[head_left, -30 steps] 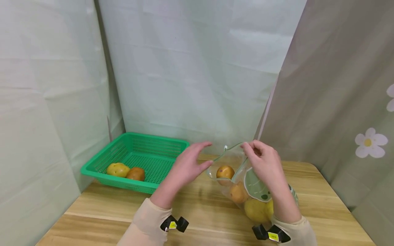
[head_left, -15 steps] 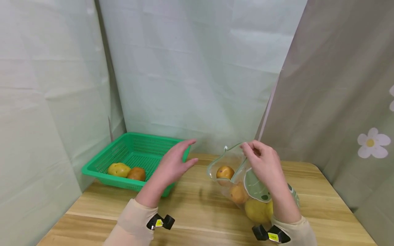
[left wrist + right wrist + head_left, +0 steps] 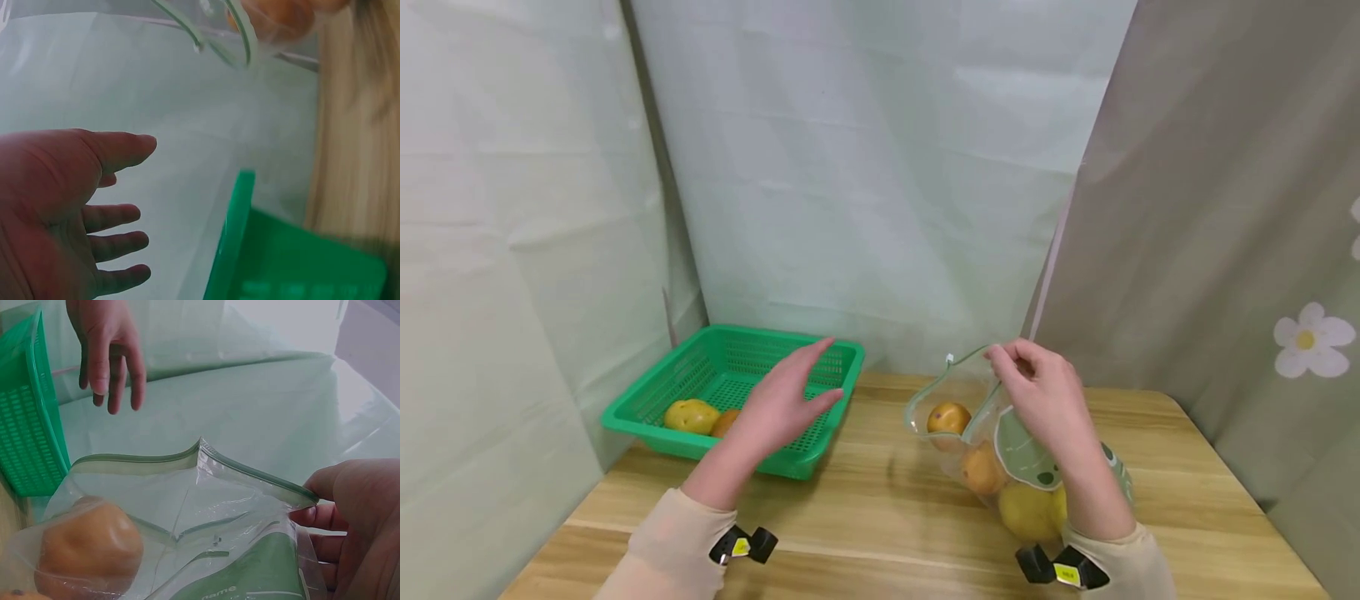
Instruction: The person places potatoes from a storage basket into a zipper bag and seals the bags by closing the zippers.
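Observation:
My right hand [image 3: 1037, 392] [image 3: 350, 519] pinches the top rim of a clear zip bag [image 3: 992, 442] [image 3: 187, 519] and holds its mouth open. Inside the bag lie several potatoes [image 3: 949, 418] [image 3: 90, 550]. My left hand [image 3: 782, 400] [image 3: 69, 206] [image 3: 106, 350] hovers open and empty over the right part of a green mesh basket [image 3: 820, 350] [image 3: 237, 244] [image 3: 25, 419]. Two potatoes [image 3: 688, 414] rest in the basket's near left corner, one partly hidden behind my left hand.
A wooden table [image 3: 880, 517] carries the basket at the left and the bag at the right. Pale green cloth walls [image 3: 865, 167] stand close behind and to the left; a grey flowered curtain [image 3: 1225, 250] hangs on the right.
My left hand has moved left, away from the bag's mouth to above the basket. My right hand has kept its grip on the bag's rim.

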`<act>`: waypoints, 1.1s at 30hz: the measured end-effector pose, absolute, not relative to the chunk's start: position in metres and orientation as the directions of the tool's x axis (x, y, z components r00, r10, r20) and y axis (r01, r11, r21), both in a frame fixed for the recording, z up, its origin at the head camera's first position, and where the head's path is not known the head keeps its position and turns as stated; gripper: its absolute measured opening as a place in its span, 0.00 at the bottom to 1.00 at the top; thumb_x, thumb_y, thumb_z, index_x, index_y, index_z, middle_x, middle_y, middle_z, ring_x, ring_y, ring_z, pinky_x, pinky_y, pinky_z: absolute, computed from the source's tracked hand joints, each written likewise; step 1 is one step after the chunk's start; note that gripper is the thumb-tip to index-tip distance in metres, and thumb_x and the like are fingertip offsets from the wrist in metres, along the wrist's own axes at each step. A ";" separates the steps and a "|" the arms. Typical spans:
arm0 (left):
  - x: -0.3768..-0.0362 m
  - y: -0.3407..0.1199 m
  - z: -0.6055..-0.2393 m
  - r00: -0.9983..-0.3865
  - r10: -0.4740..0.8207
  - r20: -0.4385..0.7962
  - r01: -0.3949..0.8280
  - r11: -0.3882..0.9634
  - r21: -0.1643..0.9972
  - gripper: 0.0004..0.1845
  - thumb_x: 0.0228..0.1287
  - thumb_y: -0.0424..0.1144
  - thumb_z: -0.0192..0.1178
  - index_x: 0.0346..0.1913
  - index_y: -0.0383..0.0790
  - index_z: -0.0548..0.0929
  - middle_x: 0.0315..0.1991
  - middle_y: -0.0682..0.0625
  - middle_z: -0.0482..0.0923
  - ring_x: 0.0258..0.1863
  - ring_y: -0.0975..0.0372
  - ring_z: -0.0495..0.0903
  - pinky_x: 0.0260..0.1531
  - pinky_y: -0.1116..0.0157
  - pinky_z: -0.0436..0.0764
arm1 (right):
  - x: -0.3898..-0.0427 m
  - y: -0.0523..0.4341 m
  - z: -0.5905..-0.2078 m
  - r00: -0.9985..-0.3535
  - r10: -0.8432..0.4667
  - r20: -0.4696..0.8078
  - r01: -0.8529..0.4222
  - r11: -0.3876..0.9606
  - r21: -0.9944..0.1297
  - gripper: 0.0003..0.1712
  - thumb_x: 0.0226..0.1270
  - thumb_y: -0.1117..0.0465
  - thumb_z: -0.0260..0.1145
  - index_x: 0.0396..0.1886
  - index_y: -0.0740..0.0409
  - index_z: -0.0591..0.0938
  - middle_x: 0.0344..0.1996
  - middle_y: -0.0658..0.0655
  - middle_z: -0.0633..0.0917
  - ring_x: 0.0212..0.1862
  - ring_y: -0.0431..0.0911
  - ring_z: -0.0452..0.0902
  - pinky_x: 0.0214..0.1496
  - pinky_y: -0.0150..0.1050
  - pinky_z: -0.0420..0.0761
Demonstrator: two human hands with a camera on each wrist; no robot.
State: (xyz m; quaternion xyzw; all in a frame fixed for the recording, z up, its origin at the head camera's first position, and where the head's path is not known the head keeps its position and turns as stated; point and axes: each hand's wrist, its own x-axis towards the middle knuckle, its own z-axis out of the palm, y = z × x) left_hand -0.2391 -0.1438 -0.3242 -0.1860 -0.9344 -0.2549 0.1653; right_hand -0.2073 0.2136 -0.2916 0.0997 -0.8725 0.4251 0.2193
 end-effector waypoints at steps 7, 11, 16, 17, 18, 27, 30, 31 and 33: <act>-0.238 -0.174 -0.325 -0.883 0.266 0.387 0.411 0.837 0.363 0.41 0.78 0.46 0.71 0.86 0.39 0.66 0.80 0.34 0.70 0.79 0.36 0.68 0.73 0.33 0.70 | -0.208 0.209 -0.291 -0.883 0.011 0.469 -0.362 0.618 -0.697 0.23 0.88 0.43 0.61 0.38 0.54 0.87 0.33 0.52 0.85 0.35 0.51 0.73 0.41 0.45 0.71; -0.238 -0.191 -0.324 -0.888 0.267 0.374 0.398 0.855 0.334 0.41 0.78 0.45 0.71 0.85 0.38 0.66 0.79 0.33 0.71 0.77 0.35 0.69 0.72 0.32 0.71 | -0.209 0.207 -0.290 -0.882 0.007 0.470 -0.365 0.620 -0.694 0.23 0.88 0.43 0.61 0.36 0.54 0.85 0.32 0.52 0.83 0.34 0.50 0.72 0.40 0.45 0.70; -0.239 -0.210 -0.322 -0.900 0.271 0.342 0.381 0.871 0.311 0.41 0.78 0.46 0.71 0.84 0.35 0.67 0.78 0.31 0.71 0.77 0.33 0.68 0.71 0.31 0.71 | -0.209 0.206 -0.291 -0.882 0.011 0.471 -0.364 0.619 -0.696 0.22 0.88 0.44 0.61 0.35 0.53 0.84 0.29 0.52 0.79 0.34 0.50 0.72 0.40 0.45 0.70; -0.240 -0.214 -0.322 -0.902 0.272 0.336 0.377 0.874 0.307 0.41 0.78 0.47 0.71 0.84 0.34 0.67 0.78 0.31 0.71 0.77 0.33 0.68 0.71 0.31 0.71 | -0.209 0.205 -0.291 -0.882 0.011 0.472 -0.364 0.620 -0.695 0.22 0.88 0.44 0.61 0.35 0.53 0.84 0.28 0.52 0.79 0.34 0.50 0.72 0.40 0.45 0.70; -0.240 -0.217 -0.322 -0.905 0.271 0.328 0.373 0.876 0.304 0.41 0.78 0.47 0.71 0.84 0.33 0.67 0.78 0.30 0.71 0.77 0.33 0.68 0.71 0.32 0.71 | -0.209 0.205 -0.291 -0.882 0.012 0.472 -0.364 0.620 -0.695 0.22 0.88 0.44 0.61 0.34 0.54 0.84 0.28 0.52 0.78 0.34 0.50 0.72 0.39 0.45 0.70; -0.244 -0.248 -0.326 -0.914 0.282 0.293 0.362 0.891 0.274 0.41 0.76 0.46 0.72 0.81 0.29 0.69 0.76 0.26 0.72 0.74 0.29 0.70 0.70 0.30 0.71 | -0.211 0.201 -0.292 -0.889 0.002 0.459 -0.360 0.618 -0.699 0.22 0.88 0.44 0.61 0.35 0.53 0.83 0.29 0.52 0.78 0.35 0.50 0.72 0.41 0.46 0.70; -0.246 -0.258 -0.328 -0.919 0.280 0.276 0.353 0.897 0.266 0.41 0.76 0.46 0.72 0.81 0.28 0.69 0.75 0.26 0.72 0.74 0.29 0.70 0.70 0.30 0.70 | -0.211 0.199 -0.292 -0.890 0.002 0.456 -0.359 0.612 -0.705 0.22 0.88 0.44 0.62 0.34 0.53 0.82 0.29 0.53 0.78 0.35 0.51 0.72 0.40 0.46 0.70; -0.247 -0.262 -0.328 -0.922 0.278 0.269 0.348 0.900 0.263 0.41 0.76 0.47 0.72 0.81 0.29 0.69 0.75 0.26 0.72 0.74 0.29 0.70 0.70 0.30 0.70 | -0.211 0.199 -0.292 -0.889 0.004 0.458 -0.361 0.610 -0.706 0.22 0.88 0.44 0.62 0.34 0.53 0.82 0.29 0.53 0.78 0.35 0.51 0.72 0.40 0.46 0.70; -0.247 -0.268 -0.329 -0.926 0.275 0.259 0.341 0.904 0.258 0.41 0.76 0.47 0.72 0.81 0.28 0.69 0.75 0.25 0.72 0.73 0.28 0.70 0.70 0.29 0.70 | -0.212 0.198 -0.292 -0.887 0.008 0.461 -0.363 0.605 -0.708 0.22 0.88 0.44 0.61 0.33 0.53 0.82 0.29 0.53 0.78 0.35 0.51 0.72 0.40 0.46 0.71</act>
